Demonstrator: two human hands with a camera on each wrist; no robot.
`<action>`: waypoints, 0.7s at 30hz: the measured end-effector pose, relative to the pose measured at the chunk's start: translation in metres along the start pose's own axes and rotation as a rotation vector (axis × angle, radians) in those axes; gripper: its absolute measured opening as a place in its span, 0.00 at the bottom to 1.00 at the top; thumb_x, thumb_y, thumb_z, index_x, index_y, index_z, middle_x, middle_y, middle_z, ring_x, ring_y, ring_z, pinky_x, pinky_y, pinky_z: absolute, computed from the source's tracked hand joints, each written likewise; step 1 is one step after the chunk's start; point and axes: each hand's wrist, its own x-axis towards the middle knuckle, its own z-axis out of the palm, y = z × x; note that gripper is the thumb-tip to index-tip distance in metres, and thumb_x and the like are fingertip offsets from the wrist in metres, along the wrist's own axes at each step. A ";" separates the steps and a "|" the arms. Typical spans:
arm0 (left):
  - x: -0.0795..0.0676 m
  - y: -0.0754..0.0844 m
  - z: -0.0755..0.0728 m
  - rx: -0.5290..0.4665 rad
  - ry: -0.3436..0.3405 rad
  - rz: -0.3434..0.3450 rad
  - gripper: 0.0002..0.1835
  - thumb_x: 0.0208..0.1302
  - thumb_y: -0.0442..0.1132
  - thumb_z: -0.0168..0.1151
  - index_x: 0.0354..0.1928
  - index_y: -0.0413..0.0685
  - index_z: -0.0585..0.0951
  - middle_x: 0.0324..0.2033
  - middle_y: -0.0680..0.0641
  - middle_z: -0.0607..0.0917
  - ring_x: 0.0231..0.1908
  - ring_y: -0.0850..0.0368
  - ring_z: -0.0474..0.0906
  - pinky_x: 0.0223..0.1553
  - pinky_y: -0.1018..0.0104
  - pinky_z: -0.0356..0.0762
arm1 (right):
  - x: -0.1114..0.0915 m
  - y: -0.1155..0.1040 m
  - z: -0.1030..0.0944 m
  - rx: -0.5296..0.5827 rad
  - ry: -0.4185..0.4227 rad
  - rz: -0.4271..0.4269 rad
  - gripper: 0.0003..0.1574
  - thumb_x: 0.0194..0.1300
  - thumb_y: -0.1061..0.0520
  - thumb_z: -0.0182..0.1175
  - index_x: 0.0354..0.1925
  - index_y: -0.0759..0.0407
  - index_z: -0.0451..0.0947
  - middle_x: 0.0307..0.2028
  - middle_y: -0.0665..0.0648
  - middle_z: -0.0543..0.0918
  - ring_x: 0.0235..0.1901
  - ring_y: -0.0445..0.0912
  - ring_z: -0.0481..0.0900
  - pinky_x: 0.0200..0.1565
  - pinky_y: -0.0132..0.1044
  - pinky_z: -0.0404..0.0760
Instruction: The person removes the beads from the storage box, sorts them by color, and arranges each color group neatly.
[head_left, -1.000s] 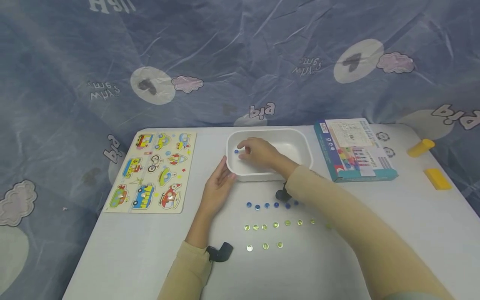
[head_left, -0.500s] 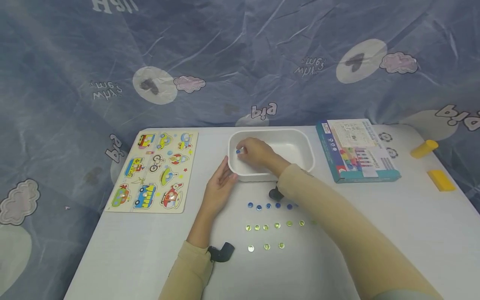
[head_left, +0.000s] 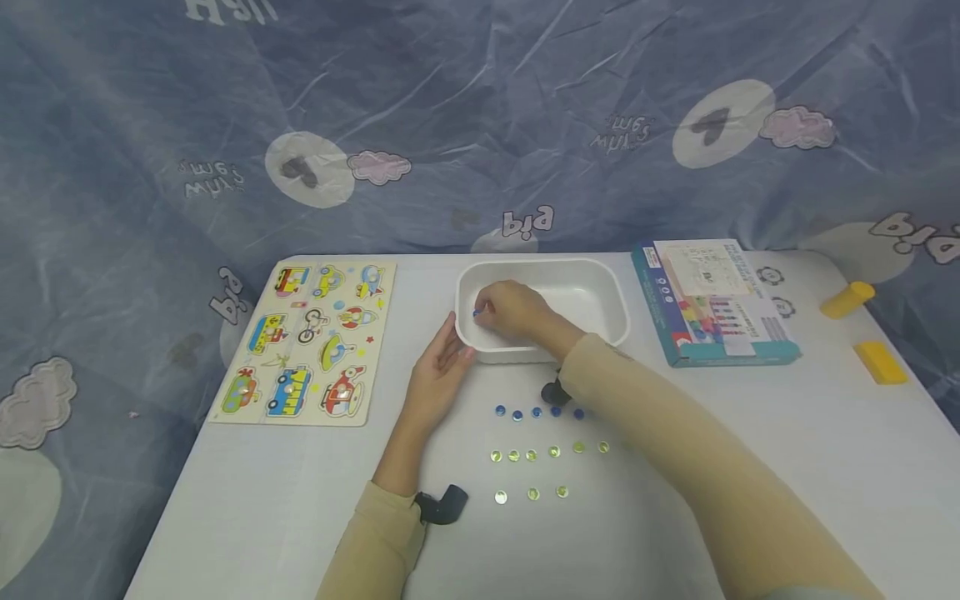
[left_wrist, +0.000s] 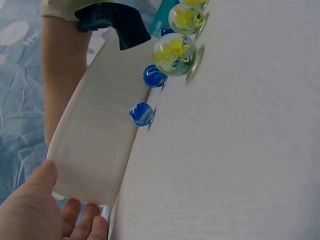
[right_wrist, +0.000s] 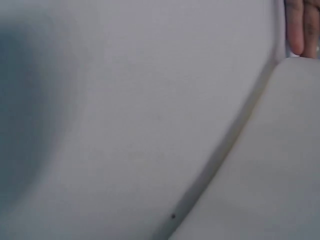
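Note:
A white plastic tray point(head_left: 592, 304) stands at the back of the table. My left hand point(head_left: 435, 379) holds its near left corner, thumb at the rim and fingers along the end wall. Inside the tray, my right hand point(head_left: 513, 310) pinches a blue marble point(head_left: 476, 314), most of it covered by the fingertips. In front of the tray lies a row of blue marbles point(head_left: 517, 415), partly hidden by the right sleeve. Nearer are yellow-swirled clear marbles point(head_left: 554, 451) in two rows. The left wrist view shows blue marbles point(left_wrist: 141, 114) close beside the tray wall. The right wrist view misses the right hand's fingers.
A wooden picture puzzle board point(head_left: 300, 342) of vehicles lies to the left. Right of the tray is a teal boxed toy set point(head_left: 716, 304). A yellow cylinder point(head_left: 847, 300) and a yellow block point(head_left: 881, 362) sit at the far right, before a blue printed cloth point(head_left: 450, 108).
My right fingers have closed round the blue marble in the tray and shifted slightly toward the near side. The left hand stays at the tray's corner.

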 end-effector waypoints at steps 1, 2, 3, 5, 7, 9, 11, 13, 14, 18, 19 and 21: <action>0.000 0.000 0.000 0.003 0.001 0.002 0.33 0.65 0.53 0.57 0.69 0.76 0.56 0.69 0.57 0.66 0.67 0.63 0.64 0.66 0.70 0.67 | -0.003 0.000 -0.002 -0.003 0.006 -0.007 0.17 0.64 0.46 0.60 0.48 0.49 0.80 0.35 0.48 0.81 0.36 0.44 0.77 0.44 0.40 0.79; 0.001 -0.001 0.000 0.006 0.004 0.002 0.33 0.65 0.52 0.58 0.69 0.75 0.56 0.69 0.57 0.66 0.67 0.63 0.64 0.66 0.69 0.67 | -0.006 0.001 -0.004 -0.008 0.016 -0.016 0.17 0.64 0.45 0.60 0.48 0.49 0.80 0.34 0.47 0.80 0.35 0.44 0.76 0.43 0.39 0.79; 0.001 -0.001 0.000 0.009 0.005 0.002 0.33 0.65 0.52 0.58 0.69 0.75 0.56 0.69 0.57 0.66 0.67 0.63 0.64 0.66 0.69 0.67 | -0.010 0.001 -0.006 -0.006 0.025 -0.027 0.16 0.64 0.45 0.60 0.48 0.48 0.80 0.32 0.48 0.80 0.34 0.44 0.76 0.41 0.38 0.79; 0.001 -0.002 0.001 0.014 0.006 0.002 0.33 0.65 0.52 0.58 0.70 0.75 0.56 0.68 0.58 0.66 0.67 0.63 0.64 0.66 0.68 0.67 | -0.019 0.001 -0.012 -0.001 0.050 -0.048 0.17 0.63 0.44 0.60 0.47 0.48 0.81 0.29 0.48 0.79 0.30 0.44 0.74 0.36 0.36 0.77; 0.001 -0.002 0.001 0.018 0.004 -0.002 0.33 0.66 0.52 0.57 0.70 0.75 0.56 0.69 0.60 0.65 0.67 0.64 0.64 0.66 0.68 0.67 | -0.031 0.001 -0.018 0.008 0.078 -0.065 0.17 0.63 0.43 0.61 0.47 0.47 0.81 0.25 0.49 0.77 0.27 0.43 0.72 0.31 0.35 0.74; 0.000 -0.002 0.000 0.026 0.004 -0.007 0.33 0.65 0.53 0.57 0.69 0.76 0.56 0.68 0.62 0.65 0.67 0.64 0.64 0.66 0.69 0.67 | -0.046 0.001 -0.025 0.020 0.105 -0.082 0.16 0.62 0.42 0.61 0.46 0.45 0.81 0.23 0.49 0.74 0.24 0.43 0.70 0.28 0.34 0.72; -0.001 -0.001 0.001 0.028 0.006 -0.011 0.33 0.65 0.55 0.57 0.69 0.76 0.56 0.69 0.63 0.64 0.67 0.64 0.64 0.66 0.69 0.67 | -0.063 0.004 -0.033 0.034 0.138 -0.094 0.16 0.62 0.42 0.61 0.46 0.44 0.81 0.22 0.48 0.72 0.24 0.42 0.68 0.27 0.34 0.70; -0.001 -0.001 0.001 0.030 0.010 -0.019 0.33 0.64 0.56 0.57 0.69 0.77 0.56 0.68 0.65 0.63 0.67 0.65 0.63 0.66 0.70 0.67 | -0.083 0.007 -0.042 0.054 0.171 -0.100 0.15 0.62 0.42 0.61 0.45 0.43 0.81 0.22 0.49 0.71 0.24 0.43 0.67 0.27 0.34 0.69; -0.001 -0.001 0.001 0.033 0.013 -0.021 0.33 0.64 0.57 0.57 0.69 0.77 0.56 0.68 0.65 0.63 0.67 0.65 0.63 0.65 0.71 0.67 | -0.093 0.011 -0.046 0.067 0.190 -0.098 0.14 0.62 0.42 0.61 0.45 0.43 0.81 0.21 0.49 0.70 0.23 0.43 0.67 0.26 0.34 0.69; -0.002 0.003 0.003 0.035 0.023 -0.033 0.34 0.64 0.56 0.57 0.70 0.75 0.56 0.69 0.64 0.63 0.67 0.64 0.63 0.66 0.71 0.67 | -0.132 0.030 -0.056 0.116 0.257 -0.068 0.14 0.61 0.42 0.62 0.44 0.42 0.82 0.19 0.50 0.68 0.21 0.43 0.65 0.23 0.34 0.68; -0.002 0.005 0.003 0.035 0.025 -0.036 0.34 0.64 0.55 0.57 0.70 0.74 0.56 0.69 0.63 0.62 0.67 0.64 0.63 0.66 0.71 0.66 | -0.142 0.037 -0.057 0.122 0.267 -0.057 0.13 0.62 0.42 0.62 0.44 0.42 0.82 0.18 0.50 0.67 0.20 0.43 0.64 0.23 0.34 0.67; -0.004 0.011 0.003 0.033 0.028 -0.042 0.34 0.65 0.53 0.57 0.71 0.70 0.56 0.70 0.61 0.62 0.68 0.62 0.63 0.66 0.69 0.66 | -0.160 0.050 -0.059 0.136 0.270 -0.020 0.14 0.62 0.42 0.62 0.44 0.43 0.82 0.17 0.50 0.66 0.20 0.43 0.64 0.21 0.33 0.66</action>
